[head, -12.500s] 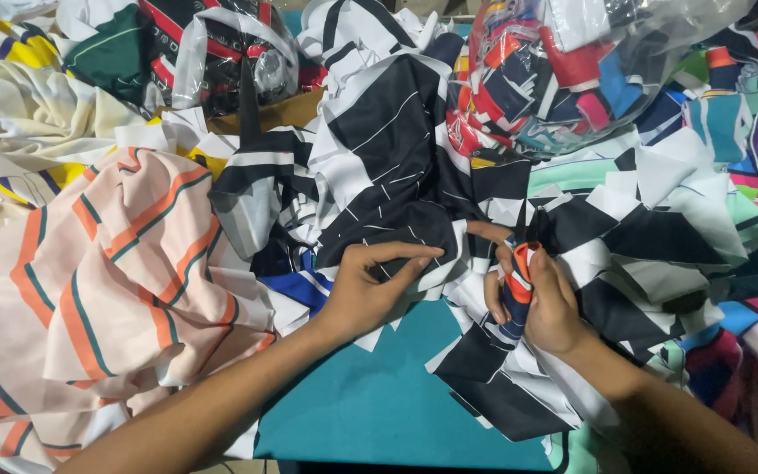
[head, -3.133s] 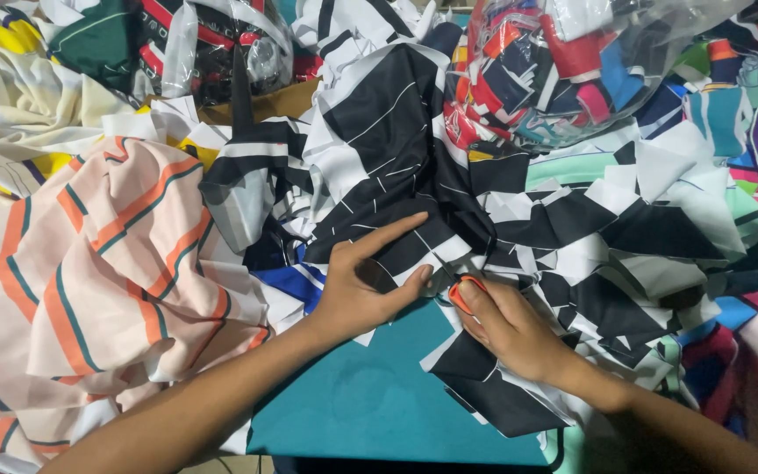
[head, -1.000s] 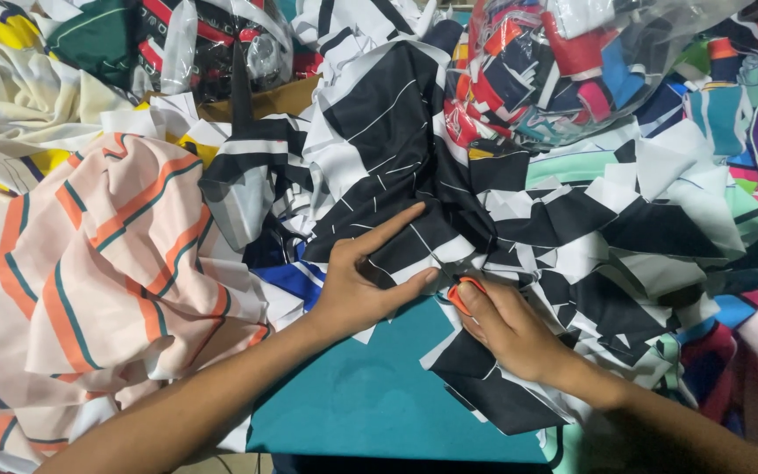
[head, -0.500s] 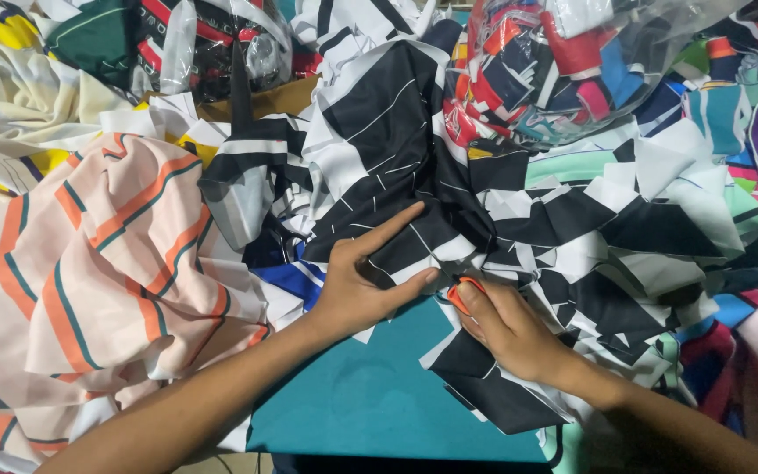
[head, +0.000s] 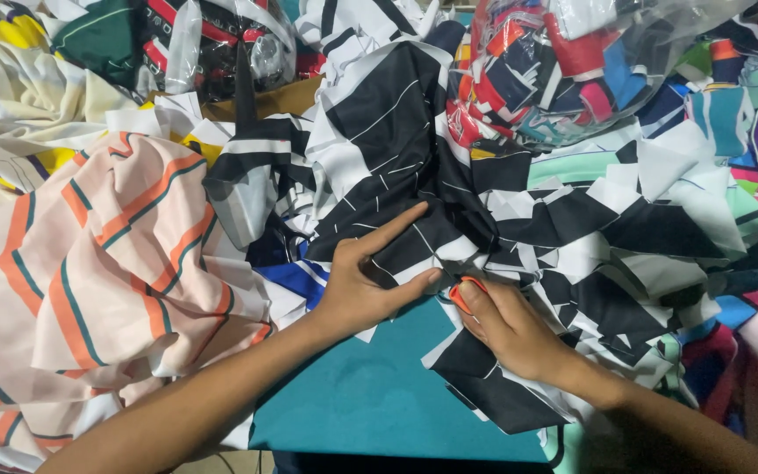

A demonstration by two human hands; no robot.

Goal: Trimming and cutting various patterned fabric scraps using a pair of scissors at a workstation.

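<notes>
My left hand lies on the black and white striped fabric, with the fingers stretched out and the thumb pressing a fold of it, so the hand is open and flat on the cloth. My right hand is just beside it, to the right, and it is closed around a small orange tool; only an orange loop shows by my fingers, and I cannot tell exactly what tool it is. The tool's tip meets the fabric edge between my two hands.

The striped fabric is bunched in the middle of the scene and spreads to the right and toward me. Under it, near me, is a teal surface. To the left lies a peach cloth with orange and green stripes. Far right there is a clear plastic bag full of colourful scraps. Far left I see a cream cloth and another plastic bag with dark pieces.
</notes>
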